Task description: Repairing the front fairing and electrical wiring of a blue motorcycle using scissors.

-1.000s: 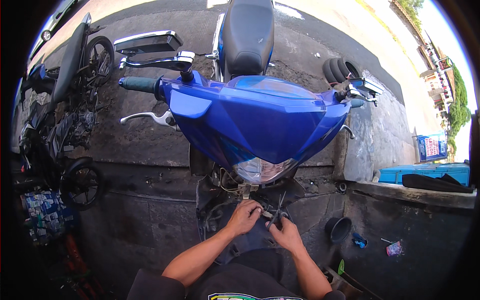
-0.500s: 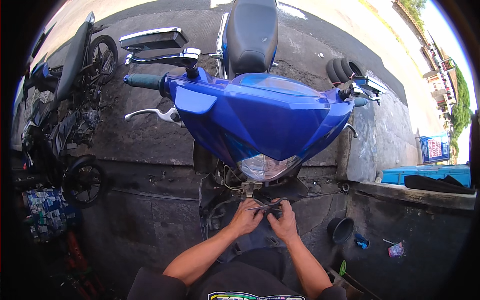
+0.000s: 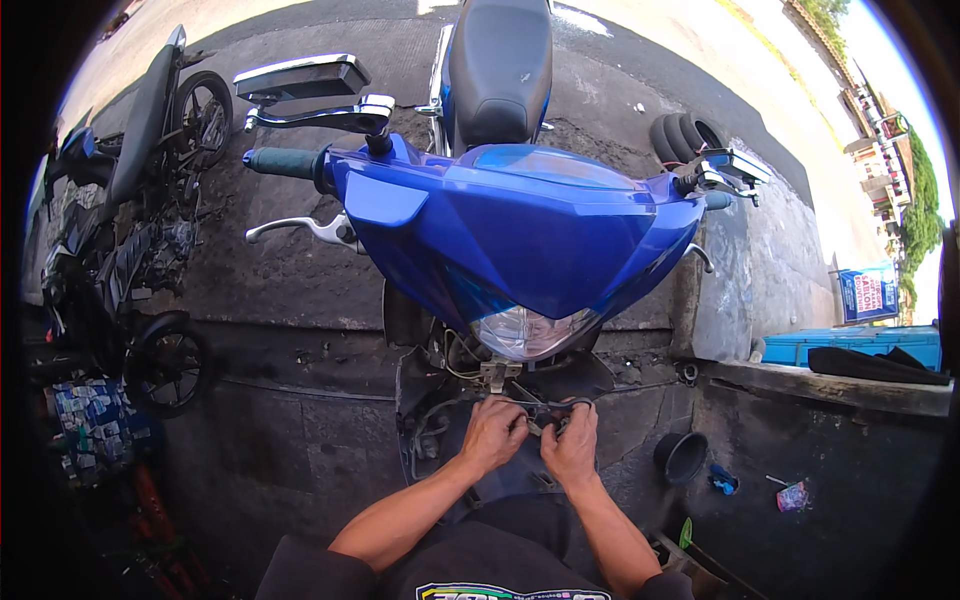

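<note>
Over to the dark floor [image 3: 800,440], where a round black bucket [image 3: 681,459] sits near the left end of the grey concrete ledge [image 3: 780,383], a crumpled blue scrap [image 3: 724,480] just beside it, a pink patterned packet [image 3: 792,497] further right! Up by that ledge's right end, loose black cloth [image 3: 865,366] lies before a bright blue box [image 3: 800,346]. Across the grey paving [image 3: 600,90], black rubber tyres [image 3: 690,138] huddle towards its right edge; towards its left edge, a dark motorcycle [image 3: 143,145] stands, long seat showing.

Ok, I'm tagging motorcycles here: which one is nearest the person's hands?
The blue motorcycle in the middle: the left hand and right hand are just below its headlight. The dark motorcycle at far left stands well apart.
</note>
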`<state>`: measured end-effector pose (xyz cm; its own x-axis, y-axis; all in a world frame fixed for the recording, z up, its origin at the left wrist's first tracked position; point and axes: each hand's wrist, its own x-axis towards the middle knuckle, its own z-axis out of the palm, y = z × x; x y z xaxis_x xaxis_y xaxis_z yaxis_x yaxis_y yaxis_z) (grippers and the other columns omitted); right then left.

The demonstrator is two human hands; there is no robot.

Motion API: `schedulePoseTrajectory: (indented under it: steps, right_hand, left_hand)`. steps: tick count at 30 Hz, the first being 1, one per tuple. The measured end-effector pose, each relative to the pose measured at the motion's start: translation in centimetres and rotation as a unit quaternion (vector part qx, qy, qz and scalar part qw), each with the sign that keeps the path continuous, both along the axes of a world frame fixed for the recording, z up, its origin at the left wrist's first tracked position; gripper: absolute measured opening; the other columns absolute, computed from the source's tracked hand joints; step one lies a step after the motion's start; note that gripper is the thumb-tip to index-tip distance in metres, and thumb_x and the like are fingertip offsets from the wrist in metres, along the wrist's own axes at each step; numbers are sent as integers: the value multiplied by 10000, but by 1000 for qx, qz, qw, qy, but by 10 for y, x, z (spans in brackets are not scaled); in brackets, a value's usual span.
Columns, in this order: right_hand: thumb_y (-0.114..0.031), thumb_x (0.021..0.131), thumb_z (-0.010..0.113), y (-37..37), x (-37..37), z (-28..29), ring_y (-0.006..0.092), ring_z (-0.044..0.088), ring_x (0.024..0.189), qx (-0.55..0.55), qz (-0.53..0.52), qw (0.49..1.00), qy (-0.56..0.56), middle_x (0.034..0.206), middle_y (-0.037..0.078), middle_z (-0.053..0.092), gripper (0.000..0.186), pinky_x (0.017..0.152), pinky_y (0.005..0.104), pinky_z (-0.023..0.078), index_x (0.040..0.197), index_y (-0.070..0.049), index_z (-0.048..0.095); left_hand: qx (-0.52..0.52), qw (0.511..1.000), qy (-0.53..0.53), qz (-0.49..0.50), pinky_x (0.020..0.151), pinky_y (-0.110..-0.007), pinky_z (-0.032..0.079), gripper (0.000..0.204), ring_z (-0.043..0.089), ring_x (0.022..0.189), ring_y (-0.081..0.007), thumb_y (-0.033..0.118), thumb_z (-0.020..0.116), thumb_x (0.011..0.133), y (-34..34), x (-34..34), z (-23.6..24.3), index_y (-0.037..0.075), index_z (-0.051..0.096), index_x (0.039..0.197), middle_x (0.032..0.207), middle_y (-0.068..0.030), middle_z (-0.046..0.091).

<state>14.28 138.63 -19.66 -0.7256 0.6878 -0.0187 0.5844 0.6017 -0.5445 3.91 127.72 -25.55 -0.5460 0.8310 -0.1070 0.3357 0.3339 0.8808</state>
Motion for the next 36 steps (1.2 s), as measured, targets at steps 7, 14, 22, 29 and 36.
schedulePoseTrajectory:
  steps: [7,14,22,29,36]
  right_hand:
    - [3,884,627,57,61,0,180,604,953,-269,-305,883,234,1096,147,643,260,798,294,487,1081,8,458]
    - [-172,929,661,84,143,-16,187,570,1094,-130,-527,799,259,1259,151,559,407,875,274,472,1221,11,444]
    - [-259,986,617,28,135,-33,115,568,916,-274,-448,821,223,1110,54,604,286,747,267,493,1160,-61,505]
    - [-156,952,653,13,114,-45,103,595,845,-362,-361,812,283,1052,68,632,248,710,254,506,1126,-41,519]
    - [-100,904,679,43,64,-46,90,617,813,-513,-183,813,207,934,66,661,197,717,245,524,1054,0,597]
  left_hand:
    - [45,996,-83,3,1003,-383,463,281,590,1150,-336,71,597,892,-25,-28,22,-5,647,1158,1200,-171,644]
    - [-95,983,-115,103,765,-443,531,179,682,849,-335,59,586,887,-65,-39,20,6,686,1025,967,-165,686]
    - [-316,920,86,-218,856,-443,545,318,661,1003,-377,183,548,887,-44,-13,-8,-20,637,1115,1104,-218,653]
    - [-459,882,30,-102,854,-441,559,345,681,1006,-377,234,604,867,-4,8,-59,-43,686,1056,1083,-241,682]
    - [-298,954,-42,-8,820,-491,540,271,681,935,-407,206,647,813,-21,24,-96,-50,696,890,1002,-262,692]
